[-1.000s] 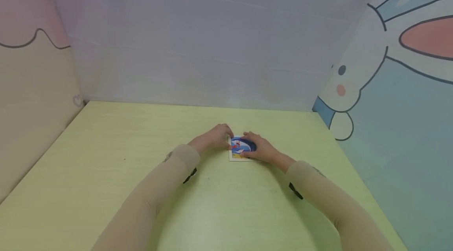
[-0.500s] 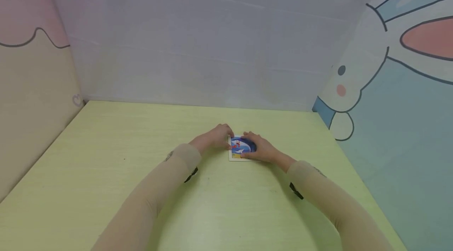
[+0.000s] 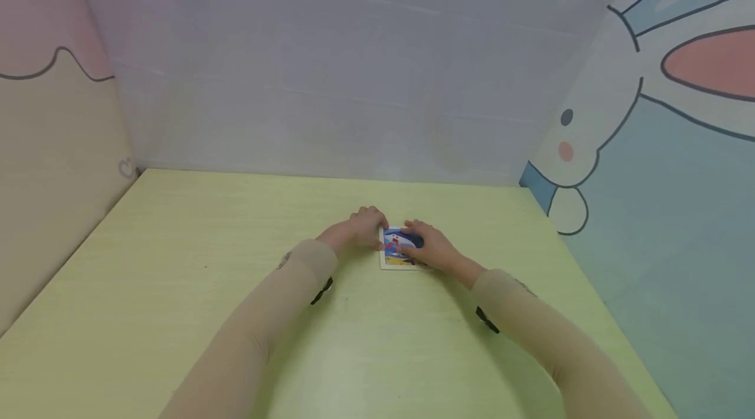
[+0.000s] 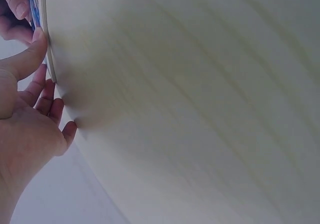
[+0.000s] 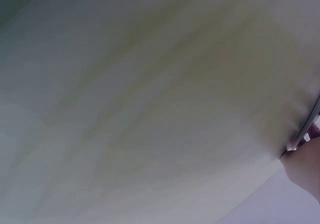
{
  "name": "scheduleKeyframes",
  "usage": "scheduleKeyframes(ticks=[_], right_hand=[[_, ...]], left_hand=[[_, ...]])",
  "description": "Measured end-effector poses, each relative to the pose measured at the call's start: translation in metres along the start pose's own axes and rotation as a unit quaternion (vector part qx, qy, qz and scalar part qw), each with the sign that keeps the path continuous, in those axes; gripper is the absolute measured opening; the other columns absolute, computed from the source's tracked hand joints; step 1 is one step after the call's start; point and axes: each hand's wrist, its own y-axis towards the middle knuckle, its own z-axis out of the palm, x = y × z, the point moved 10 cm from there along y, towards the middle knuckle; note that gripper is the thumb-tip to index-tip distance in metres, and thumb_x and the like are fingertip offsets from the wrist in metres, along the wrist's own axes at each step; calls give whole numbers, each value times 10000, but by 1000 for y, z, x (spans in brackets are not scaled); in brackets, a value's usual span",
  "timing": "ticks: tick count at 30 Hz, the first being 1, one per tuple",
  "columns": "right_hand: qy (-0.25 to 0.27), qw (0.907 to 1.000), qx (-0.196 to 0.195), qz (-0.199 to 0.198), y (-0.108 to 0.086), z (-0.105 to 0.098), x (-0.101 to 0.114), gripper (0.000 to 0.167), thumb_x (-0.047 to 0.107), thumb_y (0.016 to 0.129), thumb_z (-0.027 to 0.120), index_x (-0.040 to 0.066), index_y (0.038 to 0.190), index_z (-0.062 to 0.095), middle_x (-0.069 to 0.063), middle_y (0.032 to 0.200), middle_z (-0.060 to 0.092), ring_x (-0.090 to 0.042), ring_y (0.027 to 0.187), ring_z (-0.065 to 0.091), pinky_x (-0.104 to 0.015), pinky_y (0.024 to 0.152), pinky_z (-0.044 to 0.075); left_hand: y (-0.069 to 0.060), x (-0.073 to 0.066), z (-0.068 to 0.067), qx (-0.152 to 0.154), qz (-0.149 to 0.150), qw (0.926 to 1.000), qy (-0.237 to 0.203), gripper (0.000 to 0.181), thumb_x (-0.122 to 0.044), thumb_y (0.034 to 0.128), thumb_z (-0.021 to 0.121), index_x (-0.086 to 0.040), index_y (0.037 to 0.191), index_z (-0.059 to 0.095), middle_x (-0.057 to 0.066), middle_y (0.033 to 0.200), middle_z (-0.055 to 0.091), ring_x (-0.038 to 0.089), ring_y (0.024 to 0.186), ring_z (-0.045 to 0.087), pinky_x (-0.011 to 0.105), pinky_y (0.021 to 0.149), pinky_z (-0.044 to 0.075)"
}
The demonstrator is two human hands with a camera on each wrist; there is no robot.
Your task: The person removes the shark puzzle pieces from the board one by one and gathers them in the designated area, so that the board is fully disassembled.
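Observation:
A small square picture board [image 3: 389, 260] with a pale border lies on the table, its cartoon sea scene in blue, red and yellow. My left hand [image 3: 367, 227] grips its left side near the far corner. In the left wrist view, that hand's thumb [image 4: 35, 54] lies against the board's edge [image 4: 45, 14], with the fingers at its other side. From the right, my right hand [image 3: 435, 245] reaches over the board, thumb and fingers spread apart on the picture and covering its right part. The right wrist view catches only a bit of that hand [image 5: 302, 166] beside the board's edge.
The pale yellow-green table [image 3: 236, 209] spreads around both forearms. A whitish back wall [image 3: 330, 78] stands behind it. The right wall [image 3: 678, 209] carries a cartoon rabbit, and the left wall [image 3: 53, 176] is beige and pink.
My right thumb has shifted a little farther up the picture, uncovering more of its yellow lower strip. The left hand and the board stay nearly in place.

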Motion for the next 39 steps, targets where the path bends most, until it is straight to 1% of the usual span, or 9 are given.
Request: scheduleKeyframes(ticks=[3, 6, 11, 16, 23, 27, 31, 35, 39], right_hand=[[-42, 9997, -201, 113, 2, -1, 0, 579, 386, 867, 663, 83, 1339, 522, -139, 1449, 420, -348, 1374, 310, -498, 1104, 247], [-18, 9993, -299, 209, 4, 0, -1, 574, 369, 856, 682, 75, 1327, 532, -133, 1433, 443, -337, 1367, 329, -488, 1102, 259], [20, 9990, -327, 311, 5, 1, -5, 552, 366, 851, 690, 88, 1308, 553, -107, 1441, 440, -315, 1376, 320, -483, 1104, 261], [50, 9988, -322, 358, 5, 1, -6, 549, 376, 846, 693, 86, 1295, 564, -99, 1448, 432, -313, 1385, 304, -490, 1106, 252], [134, 9988, -458, 110, 1, -3, 1, 596, 461, 836, 675, 55, 1262, 579, -149, 1422, 451, -373, 1355, 328, -523, 1089, 260], [10, 9993, -355, 136, 2, 0, -1, 614, 416, 851, 673, 52, 1322, 526, -155, 1435, 430, -366, 1355, 332, -517, 1096, 253], [-268, 9990, -315, 153, 4, 3, -4, 597, 402, 863, 662, 83, 1344, 509, -142, 1439, 428, -356, 1355, 336, -531, 1093, 249], [-227, 9988, -424, 37, 5, 3, -3, 534, 389, 863, 668, 110, 1299, 538, -137, 1417, 455, -346, 1337, 366, -528, 1088, 260], [-23, 9983, -581, -97, 5, 1, -1, 492, 370, 852, 686, 119, 1254, 555, -138, 1393, 483, -342, 1320, 393, -513, 1088, 269]], left_hand=[[0, 2, 0, -4, 14, 10000, -50, 453, -280, 811, 740, -124, 1203, 575, 119, 1354, 442, 318, 1262, 362, 493, 1058, 290], [1, 4, 1, -15, 46, 9999, -131, 461, -282, 810, 741, -124, 1208, 570, 113, 1342, 454, 312, 1259, 362, 493, 1062, 283], [3, 8, 1, -110, 26, 9988, -473, 467, -253, 798, 757, -119, 1205, 570, 89, 1293, 505, 305, 1241, 388, 489, 1062, 277], [5, 11, -2, -270, 8, 9958, -880, 439, -208, 783, 768, -129, 1177, 591, 54, 1228, 556, 285, 1212, 416, 487, 1056, 280], [9, 13, -3, -463, 111, 9931, -1073, 341, -142, 801, 738, -120, 1112, 598, 37, 1125, 619, 234, 1091, 539, 461, 1010, 348], [11, 14, -4, -590, 247, 9905, -1219, 299, -106, 808, 726, -125, 1076, 597, 26, 1053, 628, 206, 1015, 560, 440, 975, 378], [12, 13, -4, -596, 466, 9874, -1390, 326, -79, 816, 713, -140, 1120, 616, 5, 1018, 627, 173, 965, 566, 391, 936, 415], [11, 13, -6, -561, 554, 9847, -1557, 308, -84, 834, 701, -141, 1133, 653, 14, 1011, 637, 166, 945, 567, 341, 893, 450], [9, 12, -9, -574, 670, 9801, -1780, 279, -78, 842, 695, -107, 1118, 665, 54, 1049, 667, 192, 986, 600, 342, 908, 465]])
